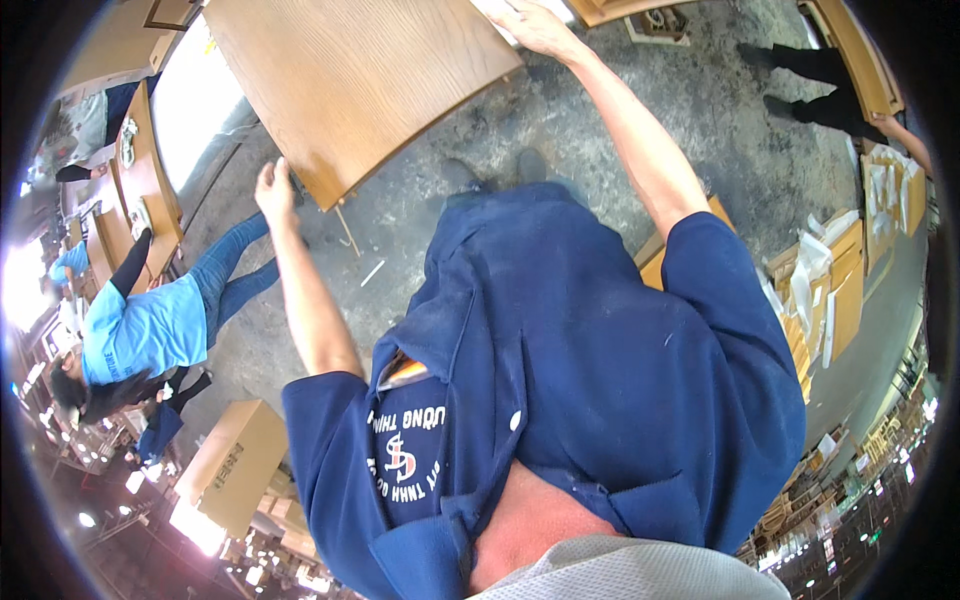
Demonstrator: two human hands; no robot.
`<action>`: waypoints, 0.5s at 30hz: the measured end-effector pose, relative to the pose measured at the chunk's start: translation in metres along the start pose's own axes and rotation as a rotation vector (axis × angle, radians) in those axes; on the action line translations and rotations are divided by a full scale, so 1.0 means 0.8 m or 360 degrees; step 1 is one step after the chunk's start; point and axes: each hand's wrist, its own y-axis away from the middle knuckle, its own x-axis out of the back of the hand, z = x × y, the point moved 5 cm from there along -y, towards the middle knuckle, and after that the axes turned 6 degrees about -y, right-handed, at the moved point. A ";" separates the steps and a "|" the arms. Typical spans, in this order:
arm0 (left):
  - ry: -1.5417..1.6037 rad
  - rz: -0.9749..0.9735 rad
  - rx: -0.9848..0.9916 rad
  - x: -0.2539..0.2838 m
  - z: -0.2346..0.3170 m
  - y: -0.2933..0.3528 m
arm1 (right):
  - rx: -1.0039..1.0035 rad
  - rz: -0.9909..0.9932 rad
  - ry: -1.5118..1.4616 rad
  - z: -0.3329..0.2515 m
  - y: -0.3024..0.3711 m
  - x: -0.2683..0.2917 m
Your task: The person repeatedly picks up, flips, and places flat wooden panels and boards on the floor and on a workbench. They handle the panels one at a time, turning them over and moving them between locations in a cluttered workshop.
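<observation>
A large brown wood-grain panel (365,80) extends away from me at the top of the view, its near edge slanting up to the right. Beside its left edge, close to the near corner, is my left hand (276,195), fingers curled against the edge. My right hand (535,27) reaches past the right edge, fingers stretched toward it over a bright white patch. Its fingertips are partly cut off by the frame, so contact is unclear. What supports the panel is hidden beneath it.
On the left, a person in a light blue shirt (145,325) stands near a long wooden workbench (150,190). A cardboard box (232,468) is at lower left. Wrapped wooden panels (845,290) stand at right, near another person's dark-trousered legs (815,105). A thin white strip (373,273) lies on the concrete floor.
</observation>
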 end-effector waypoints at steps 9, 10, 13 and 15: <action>0.0532 0.0010 0.0041 -0.075 -0.046 0.118 | -0.0228 0.0136 -0.0828 0.050 0.067 -0.060; 0.0520 0.0046 0.0002 -0.073 -0.042 0.123 | -0.0203 0.0146 -0.0795 0.048 0.069 -0.056; 0.0490 -0.0006 -0.0020 -0.069 -0.037 0.136 | -0.0349 0.0296 -0.0397 0.043 0.079 -0.042; 0.0392 0.0058 -0.0104 -0.062 -0.035 0.142 | -0.0411 0.0218 -0.0247 0.036 0.088 -0.041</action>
